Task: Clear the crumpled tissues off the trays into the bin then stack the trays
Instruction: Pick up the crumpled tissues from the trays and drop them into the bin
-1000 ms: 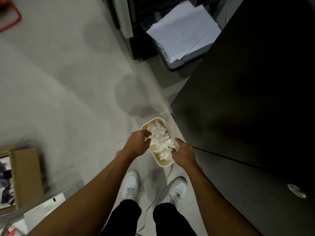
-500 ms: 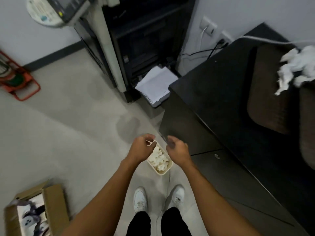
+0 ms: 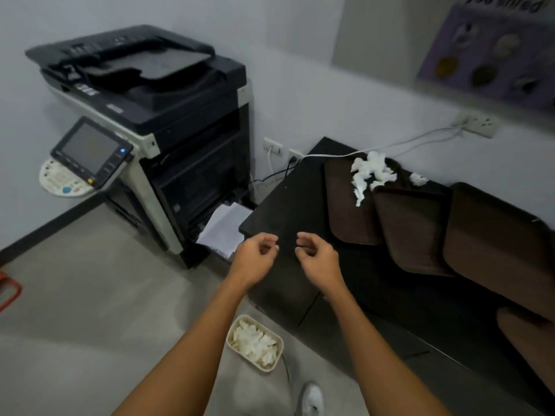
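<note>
Both forearms reach forward from the bottom edge, roughly parallel. Left hand (image 3: 255, 259) and right hand (image 3: 318, 259) are level with each other, near but not touching, palms turned inward toward one another. Fingers on both are loosely curled and thumbs relaxed; neither hand holds anything I can see. They hang in front of the near corner of the black cabinet (image 3: 288, 205), not in contact with it. The bin (image 3: 281, 346), small and cream, sits on the floor below and between the forearms, right against the cabinet front, with white tissues in the bin (image 3: 255, 343) filling most of it. Crumpled tissues (image 3: 371, 172) are left on the cabinet top, piled at the far end of the leftmost tray (image 3: 345, 211) and spilling onto the second tray (image 3: 411, 226). One small wad (image 3: 418, 179) lies just right of the pile. A third tray (image 3: 495, 235) lies further right. The trays are dark brown, side by side with edges overlapping, not stacked. A copier (image 3: 150, 115) stands left of the cabinet. One white shoe (image 3: 312, 397) shows at the bottom edge.
</note>
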`<act>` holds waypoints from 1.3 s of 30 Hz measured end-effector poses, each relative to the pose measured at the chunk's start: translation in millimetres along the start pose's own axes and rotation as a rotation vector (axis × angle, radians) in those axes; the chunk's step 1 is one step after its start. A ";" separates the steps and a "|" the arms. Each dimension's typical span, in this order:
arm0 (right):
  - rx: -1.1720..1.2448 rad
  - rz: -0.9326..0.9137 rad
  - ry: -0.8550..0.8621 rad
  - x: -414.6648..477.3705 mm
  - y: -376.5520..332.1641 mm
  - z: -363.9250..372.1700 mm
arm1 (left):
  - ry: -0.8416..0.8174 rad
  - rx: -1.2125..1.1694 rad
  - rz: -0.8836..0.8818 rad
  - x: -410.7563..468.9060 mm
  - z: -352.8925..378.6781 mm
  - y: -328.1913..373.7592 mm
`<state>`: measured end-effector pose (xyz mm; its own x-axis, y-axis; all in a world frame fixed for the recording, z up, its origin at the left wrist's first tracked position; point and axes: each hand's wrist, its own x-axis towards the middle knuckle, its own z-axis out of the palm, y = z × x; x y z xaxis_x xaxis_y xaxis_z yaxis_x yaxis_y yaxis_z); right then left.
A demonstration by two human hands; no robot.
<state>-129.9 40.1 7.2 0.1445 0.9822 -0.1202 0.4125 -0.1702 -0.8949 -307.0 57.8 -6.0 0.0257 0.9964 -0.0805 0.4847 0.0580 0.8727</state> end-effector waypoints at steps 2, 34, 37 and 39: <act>0.020 -0.038 0.059 4.4 -11.9 -25.4 | -0.032 -0.011 0.048 8.5 5.9 25.2; -0.354 -0.006 0.056 297.3 66.0 -243.9 | -0.057 -0.052 0.117 230.6 187.9 184.0; -0.429 0.053 -0.035 322.0 72.8 -237.2 | -0.036 -0.042 0.084 239.5 191.4 173.9; -0.465 0.099 -0.072 332.9 76.4 -231.4 | -0.025 -0.037 0.061 243.6 192.1 168.1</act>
<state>157.9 335.6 -1.7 0.1473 0.9597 -0.2393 0.7608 -0.2646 -0.5926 -51.3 298.5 28.6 0.0762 0.9964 -0.0378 0.4492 -0.0004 0.8934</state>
